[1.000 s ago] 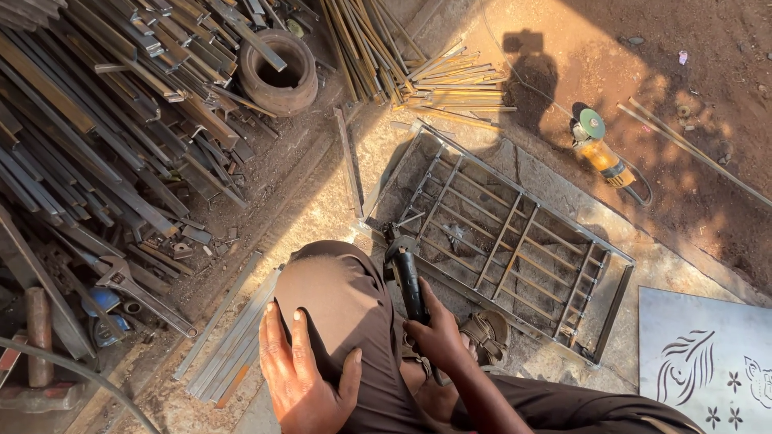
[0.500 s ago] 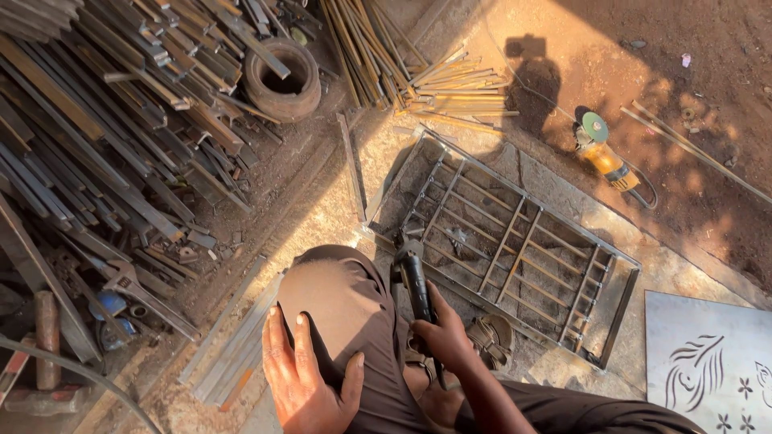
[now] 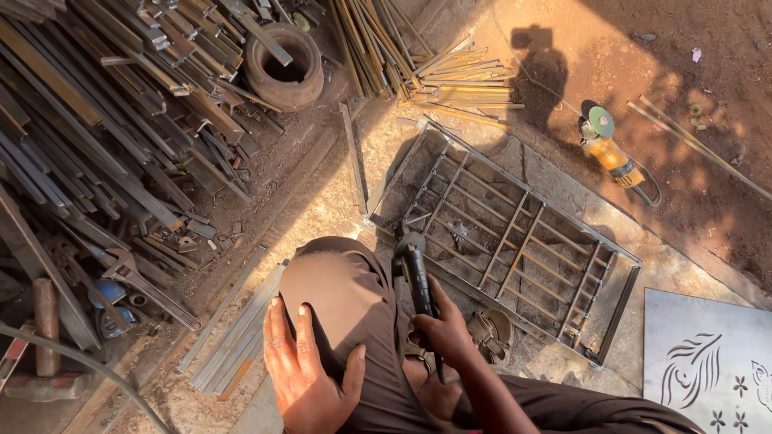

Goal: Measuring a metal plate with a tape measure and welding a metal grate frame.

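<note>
I look down at my bent knee in brown trousers. My left hand lies flat on the thigh, fingers spread, holding nothing. My right hand grips the handle of a dark angle grinder, whose head points away from me at the near edge of a rectangular metal grille frame lying on the concrete. A sandalled foot shows just right of my right hand.
A pile of steel bars and angle sections fills the left. An old tyre and a bundle of thin rods lie at the top. A yellow angle grinder rests on the dirt. A cut-out metal panel sits bottom right.
My view has shifted slightly. My right hand has drawn the grinder a little nearer to the grille's edge. My left hand stays on the thigh.
</note>
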